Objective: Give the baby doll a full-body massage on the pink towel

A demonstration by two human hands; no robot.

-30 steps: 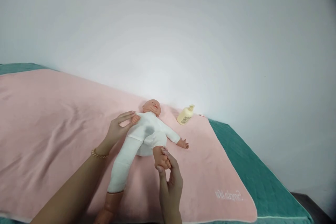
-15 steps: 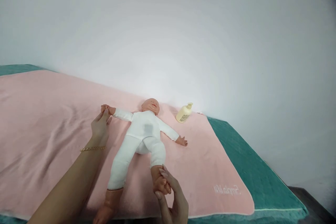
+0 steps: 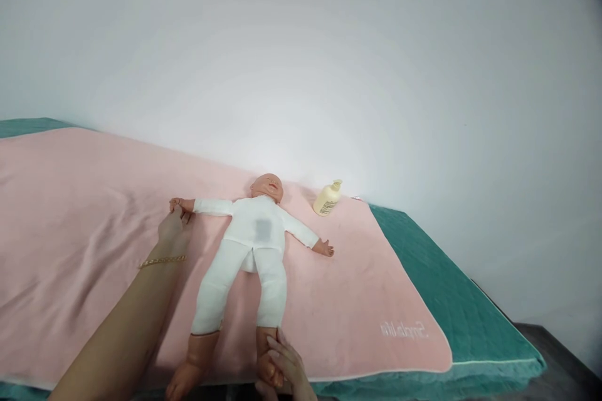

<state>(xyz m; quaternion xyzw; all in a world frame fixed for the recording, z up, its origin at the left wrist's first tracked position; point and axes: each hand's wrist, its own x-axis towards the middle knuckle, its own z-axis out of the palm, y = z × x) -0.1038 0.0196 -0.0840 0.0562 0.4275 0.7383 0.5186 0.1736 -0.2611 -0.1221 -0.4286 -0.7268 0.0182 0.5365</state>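
A baby doll (image 3: pixel 254 222) in a white cloth suit lies on its back on a pink blanket (image 3: pixel 367 307), arms spread and legs toward me. My left hand (image 3: pixel 173 225), with a gold bracelet at the wrist, is closed on the doll's small hand at the left. Around the doll's foot on the right side, my right hand (image 3: pixel 290 363) is wrapped, its fingers on the ankle and thumb below. The doll's other foot (image 3: pixel 190 369) lies free near the front edge. A grey patch marks the doll's belly.
A pale yellow pump bottle (image 3: pixel 328 198) stands on the blanket beyond the doll's arm on the right. Under the blanket is a green quilted mattress cover (image 3: pixel 451 288). A white wall (image 3: pixel 301 62) rises behind the bed. Dark floor (image 3: pixel 555 344) shows at the lower right.
The doll's leg in my right hand has straightened, its foot moving down and left toward me. My left hand has drawn the doll's arm slightly outward to the left.
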